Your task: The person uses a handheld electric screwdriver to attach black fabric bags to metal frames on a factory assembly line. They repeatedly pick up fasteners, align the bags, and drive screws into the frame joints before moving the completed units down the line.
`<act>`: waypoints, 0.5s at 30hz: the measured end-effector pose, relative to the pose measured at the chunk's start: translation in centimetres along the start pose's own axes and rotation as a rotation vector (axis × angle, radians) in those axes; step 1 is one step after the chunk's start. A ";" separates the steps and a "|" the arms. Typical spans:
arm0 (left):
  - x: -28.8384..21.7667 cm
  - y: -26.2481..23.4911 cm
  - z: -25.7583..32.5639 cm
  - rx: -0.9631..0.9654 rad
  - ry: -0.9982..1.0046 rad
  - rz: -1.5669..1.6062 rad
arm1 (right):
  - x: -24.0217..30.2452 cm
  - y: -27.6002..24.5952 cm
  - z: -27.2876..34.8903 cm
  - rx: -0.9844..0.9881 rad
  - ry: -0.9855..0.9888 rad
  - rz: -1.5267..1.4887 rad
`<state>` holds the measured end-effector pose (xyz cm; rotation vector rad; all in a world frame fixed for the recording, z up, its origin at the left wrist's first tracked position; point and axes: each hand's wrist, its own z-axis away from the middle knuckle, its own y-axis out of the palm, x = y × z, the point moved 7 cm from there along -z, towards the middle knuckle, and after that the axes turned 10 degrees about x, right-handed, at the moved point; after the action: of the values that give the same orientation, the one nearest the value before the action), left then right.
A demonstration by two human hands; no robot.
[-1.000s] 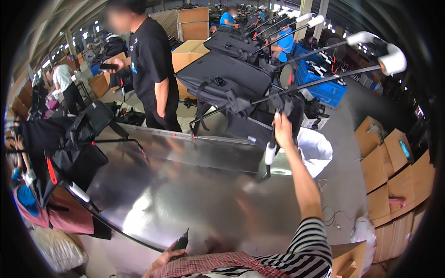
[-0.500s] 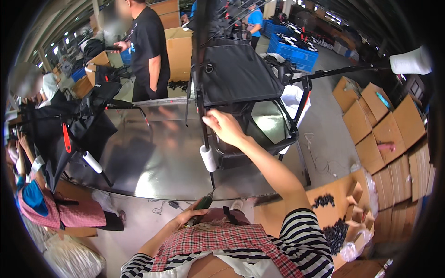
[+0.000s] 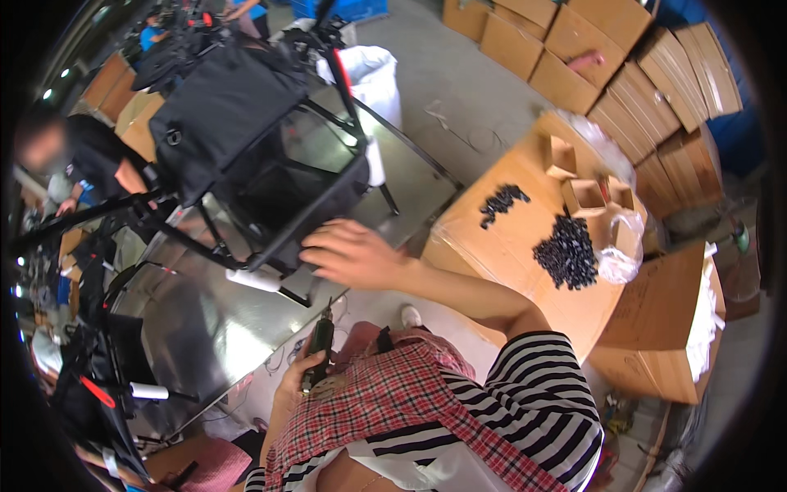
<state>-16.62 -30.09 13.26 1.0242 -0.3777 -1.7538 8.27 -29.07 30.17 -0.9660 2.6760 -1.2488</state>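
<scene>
Toward the lower middle of the frame, my left hand (image 3: 297, 375) is wrapping its fingers around a dark green power screwdriver (image 3: 322, 338), and the bit is pointing upward. Near the centre, my right hand (image 3: 352, 252) is hovering with fingers extended and loosely apart, holding nothing that I can see; its fingertips are overlapping the lower bar of a black fabric-covered frame (image 3: 234, 102), and I cannot tell whether they are touching it. That frame is filling the upper left of the picture, standing on the shiny metal desk (image 3: 184, 316). I am judging its tubes to be stiff and fairly light, but its whole shape to be bulky and apt to swing or fold, while the cloth is looking soft and slack. The bare tubing is seeming the best hold; the white sleeve (image 3: 252, 280) is probably softer and might be slipping or turning. Right of centre, a pile of small black parts (image 3: 566, 252) is lying on a carton (image 3: 459, 234).
</scene>
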 end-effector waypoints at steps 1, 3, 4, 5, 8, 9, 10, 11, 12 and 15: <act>-0.3 0.3 -0.8 0.042 -0.029 -0.046 | -2.0 -0.8 4.0 0.004 0.131 0.082; -1.2 1.8 -2.6 0.098 -0.070 -0.114 | -7.2 -3.3 13.7 -0.024 0.548 0.208; -1.4 2.8 -3.0 0.070 -0.094 -0.160 | -9.9 -4.0 19.5 -0.083 0.779 0.145; -0.7 2.7 -3.4 0.049 -0.103 -0.143 | -9.7 -6.5 21.2 0.115 0.880 0.158; 0.1 3.9 -5.3 0.047 -0.149 -0.144 | -13.5 -10.2 33.6 -0.247 1.162 0.217; 0.4 4.4 -5.5 0.037 -0.153 -0.151 | -14.4 -10.6 35.4 -0.232 1.187 0.194; 0.3 5.0 -5.9 0.033 -0.162 -0.170 | -15.1 -11.1 36.9 -0.229 1.218 0.177; 0.3 5.3 -6.2 0.030 -0.171 -0.189 | -15.8 -11.3 38.3 -0.226 1.249 0.161; 0.1 5.4 -6.8 0.020 -0.164 -0.230 | -16.3 -11.2 38.3 -0.186 1.282 0.149; -0.2 5.9 -7.6 -0.010 -0.179 -0.295 | -17.8 -10.7 38.0 -0.103 1.239 0.253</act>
<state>-7.07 -30.90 12.81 0.9554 -0.3415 -2.1194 38.78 -50.40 8.04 0.3804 3.4746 -2.1028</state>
